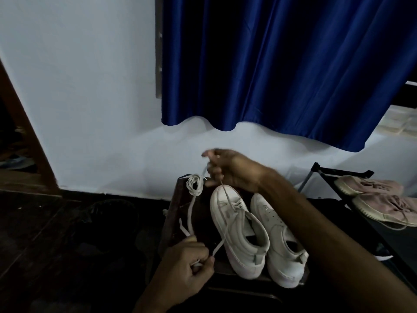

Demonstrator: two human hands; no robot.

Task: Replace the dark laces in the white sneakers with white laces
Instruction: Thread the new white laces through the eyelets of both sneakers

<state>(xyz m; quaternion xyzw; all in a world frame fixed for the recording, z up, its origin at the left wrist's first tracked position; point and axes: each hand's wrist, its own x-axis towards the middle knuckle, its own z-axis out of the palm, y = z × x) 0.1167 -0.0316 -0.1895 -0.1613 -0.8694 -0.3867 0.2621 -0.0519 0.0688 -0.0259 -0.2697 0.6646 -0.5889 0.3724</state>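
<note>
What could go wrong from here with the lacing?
1. The white lace runs through a coiled bundle between the hands; a pull could tighten it into a knot.
2. The right hand lifts the lace above the left sneaker; a hard tug might tip it into the right sneaker.
3. The left hand pinches only the lace end; it may slip.

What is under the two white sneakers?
The white sneakers stand on a dark wooden stool. A coiled white lace lies there too. Beneath the soles is hidden.
</note>
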